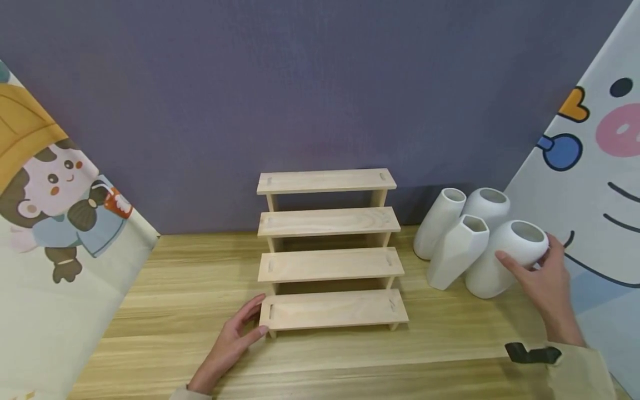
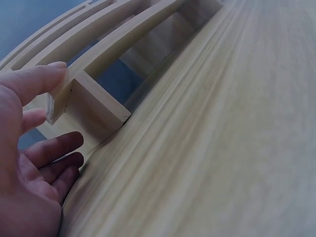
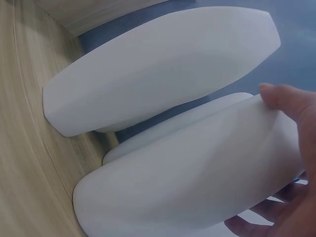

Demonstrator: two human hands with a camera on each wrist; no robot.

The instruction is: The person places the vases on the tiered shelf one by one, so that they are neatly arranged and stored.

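Left hand (image 1: 231,338) pinches four-tier wooden stand (image 1: 331,264) at near left end, probably steadying it; right hand (image 1: 547,280) grips rightmost rounded white vase (image 1: 495,269) below rim, likely for control

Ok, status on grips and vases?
Left grip holds bottom step's left end. Right grip clasps front rounded vase, upright on table. Faceted vase close on its left.

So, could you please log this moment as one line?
left hand: holds wooden rack; right hand: grips rightmost vase; three other vases: grouped beside it
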